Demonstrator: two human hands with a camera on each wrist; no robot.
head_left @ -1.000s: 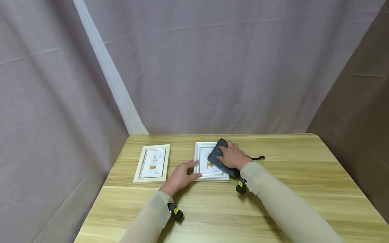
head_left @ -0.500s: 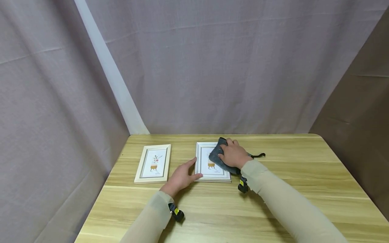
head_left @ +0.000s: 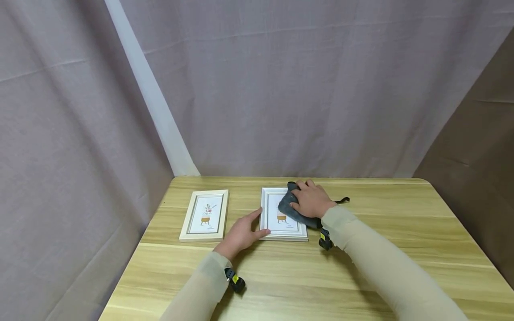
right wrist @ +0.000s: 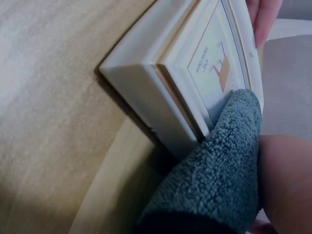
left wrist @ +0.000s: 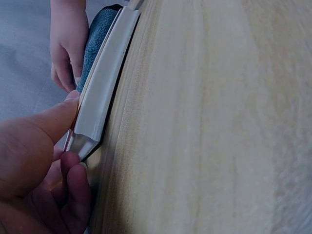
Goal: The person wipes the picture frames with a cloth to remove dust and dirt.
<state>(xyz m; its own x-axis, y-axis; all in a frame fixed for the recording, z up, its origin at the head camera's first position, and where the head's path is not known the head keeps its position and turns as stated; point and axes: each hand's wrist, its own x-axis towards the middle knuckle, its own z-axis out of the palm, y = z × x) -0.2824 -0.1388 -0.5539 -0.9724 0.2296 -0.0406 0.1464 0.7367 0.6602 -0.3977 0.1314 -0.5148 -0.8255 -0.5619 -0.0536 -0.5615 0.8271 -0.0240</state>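
A white picture frame (head_left: 283, 237) lies flat on the wooden table, with a small plant drawing behind its pane. My left hand (head_left: 242, 231) holds its left side; in the left wrist view the thumb lies on the top edge and curled fingers meet the side at a corner. With my right hand (head_left: 313, 200) I grip a dark grey-blue fluffy cloth (head_left: 289, 207) and press it on the frame's right part. That part of the picture is hidden. In the right wrist view the cloth (right wrist: 219, 161) covers one edge of the frame (right wrist: 141, 92).
A second, cream picture frame (head_left: 224, 216) with a similar drawing lies to the left of my left hand. A black strap (head_left: 343, 200) sticks out beyond my right hand. Grey curtains (head_left: 281, 89) hang behind the wooden table (head_left: 273, 281).
My right hand and the cloth have shifted slightly up and across the frame's right part. My left hand keeps its hold on the frame. The whole head view has drifted a little.
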